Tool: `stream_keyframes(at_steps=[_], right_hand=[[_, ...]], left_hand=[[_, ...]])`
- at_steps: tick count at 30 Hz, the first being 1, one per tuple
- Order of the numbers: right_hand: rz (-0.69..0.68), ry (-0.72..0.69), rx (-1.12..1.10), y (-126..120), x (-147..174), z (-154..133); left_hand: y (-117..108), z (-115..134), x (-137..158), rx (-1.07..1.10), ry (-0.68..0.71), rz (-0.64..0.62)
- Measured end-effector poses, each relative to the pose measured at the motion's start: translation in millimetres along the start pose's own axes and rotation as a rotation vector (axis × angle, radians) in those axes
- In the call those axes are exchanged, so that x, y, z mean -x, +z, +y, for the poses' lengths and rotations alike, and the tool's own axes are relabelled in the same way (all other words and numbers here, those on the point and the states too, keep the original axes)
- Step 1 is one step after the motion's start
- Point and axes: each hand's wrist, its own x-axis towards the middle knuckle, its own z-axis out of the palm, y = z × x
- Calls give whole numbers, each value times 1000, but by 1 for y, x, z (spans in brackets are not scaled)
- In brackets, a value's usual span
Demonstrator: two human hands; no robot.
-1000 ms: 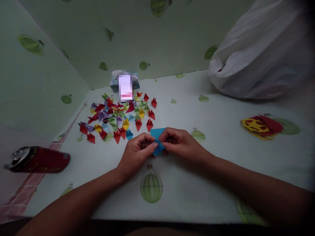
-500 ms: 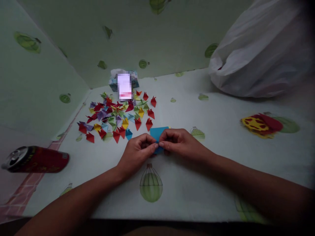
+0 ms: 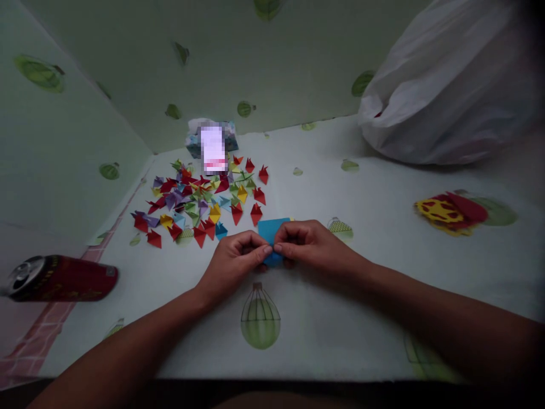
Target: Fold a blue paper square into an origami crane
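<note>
My left hand (image 3: pixel 242 253) and my right hand (image 3: pixel 304 244) meet near the table's middle, thumbs and forefingers closed in a pinch. Between their fingertips is a small piece of blue paper, mostly hidden by the fingers; its folds are too small to make out. Under and just behind the hands lies a square of blue paper (image 3: pixel 269 228), with a yellow edge showing at its far right corner. Beyond my left hand spreads a crowd of small folded paper cranes (image 3: pixel 200 199) in red, yellow, green, purple and blue.
A lit phone (image 3: pixel 213 149) leans on a tissue box (image 3: pixel 193 142) behind the cranes. At left lies a red drink can (image 3: pixel 70 278). On the right are red and yellow cut-out pieces (image 3: pixel 451 213) and a big white plastic bag (image 3: pixel 443 102). Walls border the back and left.
The view has shifted slightly. Both hands stay pinched together at the same spot over the blue paper, with only tiny finger movement.
</note>
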Motion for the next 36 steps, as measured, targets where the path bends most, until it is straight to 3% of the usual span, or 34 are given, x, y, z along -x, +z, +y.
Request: stream_keyframes(at_steps=[8, 12, 17, 25, 36], right_hand=[[-58, -4, -62, 0, 0, -1], [-39, -153, -65, 0, 2, -2], [-1, -361, 149, 0, 3, 1], [60, -237, 136, 3, 4, 1], [88, -180, 123, 5, 4, 1]], left_hand=[[1, 1, -1, -24, -6, 46], [0, 0, -2, -2, 3, 114], [1, -2, -1, 4, 54, 165], [2, -3, 4, 2, 98, 155], [5, 0, 8, 8, 109, 102]])
